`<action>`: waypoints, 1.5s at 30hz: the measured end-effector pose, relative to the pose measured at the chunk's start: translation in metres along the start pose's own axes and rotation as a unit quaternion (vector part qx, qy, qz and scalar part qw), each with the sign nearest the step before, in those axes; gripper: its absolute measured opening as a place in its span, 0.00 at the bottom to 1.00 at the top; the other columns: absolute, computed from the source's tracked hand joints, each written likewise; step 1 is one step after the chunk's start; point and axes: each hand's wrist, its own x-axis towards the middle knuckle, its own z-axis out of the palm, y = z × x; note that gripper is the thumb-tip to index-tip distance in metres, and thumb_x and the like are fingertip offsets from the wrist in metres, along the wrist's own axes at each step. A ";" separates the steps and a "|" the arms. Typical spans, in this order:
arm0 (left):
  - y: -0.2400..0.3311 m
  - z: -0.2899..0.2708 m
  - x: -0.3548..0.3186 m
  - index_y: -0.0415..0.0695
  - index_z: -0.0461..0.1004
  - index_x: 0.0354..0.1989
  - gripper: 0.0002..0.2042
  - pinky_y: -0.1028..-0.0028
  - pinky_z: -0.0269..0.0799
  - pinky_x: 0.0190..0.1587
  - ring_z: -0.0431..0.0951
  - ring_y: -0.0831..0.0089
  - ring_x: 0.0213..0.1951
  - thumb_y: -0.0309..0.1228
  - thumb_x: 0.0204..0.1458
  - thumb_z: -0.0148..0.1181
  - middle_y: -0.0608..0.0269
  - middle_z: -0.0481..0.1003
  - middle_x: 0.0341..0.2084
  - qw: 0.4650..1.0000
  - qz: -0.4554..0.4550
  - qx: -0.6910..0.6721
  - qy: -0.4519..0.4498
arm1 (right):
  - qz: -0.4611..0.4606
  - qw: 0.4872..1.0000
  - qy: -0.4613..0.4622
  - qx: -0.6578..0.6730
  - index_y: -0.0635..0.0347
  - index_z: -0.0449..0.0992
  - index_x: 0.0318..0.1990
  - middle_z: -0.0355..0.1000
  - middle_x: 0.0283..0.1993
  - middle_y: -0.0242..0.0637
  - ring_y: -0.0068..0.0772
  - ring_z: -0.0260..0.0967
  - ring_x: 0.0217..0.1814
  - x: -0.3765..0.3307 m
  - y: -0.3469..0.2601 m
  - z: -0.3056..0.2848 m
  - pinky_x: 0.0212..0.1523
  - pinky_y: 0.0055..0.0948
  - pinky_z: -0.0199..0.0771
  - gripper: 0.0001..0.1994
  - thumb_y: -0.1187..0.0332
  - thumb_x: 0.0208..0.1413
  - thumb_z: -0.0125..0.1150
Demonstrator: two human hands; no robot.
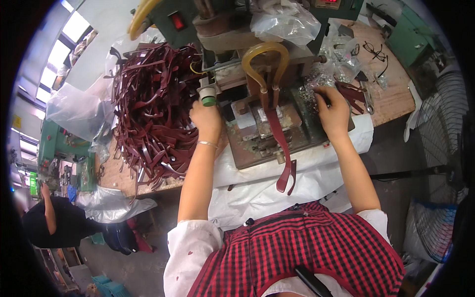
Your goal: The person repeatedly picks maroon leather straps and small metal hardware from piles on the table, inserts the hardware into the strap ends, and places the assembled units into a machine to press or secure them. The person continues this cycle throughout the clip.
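Note:
At the left side of a press, my left hand [206, 120] is against the housing of a green push button [209, 101]; its fingers are mostly hidden. My right hand [333, 110] is at the right of the press, over a pile of small shiny metal pieces [308, 97]. Its thumb and fingers are curled toward each other in a pinch; whatever they hold is too small to make out. Between my hands, a dark red strap [280, 141] lies in the press [246, 148] under the tool. Its loose ends hang over the front edge.
A large heap of dark red straps [153, 109] covers the bench at left. Yellow hoses [265, 48] loop above the press. Plastic bags, glasses frames [374, 51] and more straps [352, 94] lie at right, beside a fan [440, 163]. Another person [59, 222] works far left.

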 end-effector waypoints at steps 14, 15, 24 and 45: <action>-0.026 -0.111 -0.025 0.36 0.72 0.53 0.12 0.72 0.80 0.43 0.82 0.69 0.35 0.31 0.67 0.54 0.50 0.81 0.38 0.577 -0.296 -0.761 0.009 | 0.063 0.960 -0.092 0.255 0.65 0.80 0.44 0.80 0.39 0.39 0.32 0.78 0.43 0.007 -0.103 0.000 0.48 0.28 0.75 0.11 0.75 0.52 0.67; -0.018 -0.113 -0.036 0.35 0.73 0.52 0.13 0.71 0.81 0.43 0.83 0.68 0.37 0.32 0.68 0.53 0.51 0.81 0.38 0.562 -0.317 -0.764 0.006 | 0.114 0.937 -0.110 0.312 0.65 0.77 0.45 0.79 0.37 0.38 0.27 0.77 0.42 0.004 -0.102 0.014 0.47 0.27 0.74 0.12 0.76 0.52 0.66; -0.001 -0.193 -0.029 0.35 0.78 0.40 0.16 0.84 0.68 0.24 0.76 0.81 0.23 0.36 0.70 0.50 0.61 0.79 0.29 0.719 -0.279 -0.635 0.054 | 0.239 0.841 -0.111 0.472 0.68 0.72 0.53 0.79 0.36 0.34 0.20 0.74 0.40 0.003 -0.132 0.008 0.44 0.23 0.73 0.19 0.78 0.53 0.65; 0.075 -0.203 -0.014 0.46 0.83 0.37 0.13 0.78 0.65 0.20 0.76 0.76 0.22 0.24 0.41 0.75 0.60 0.83 0.34 0.839 0.301 -0.418 0.176 | -0.015 0.986 0.021 -0.164 0.53 0.84 0.34 0.76 0.52 0.42 0.49 0.69 0.62 -0.018 0.007 -0.007 0.58 0.44 0.71 0.07 0.67 0.47 0.71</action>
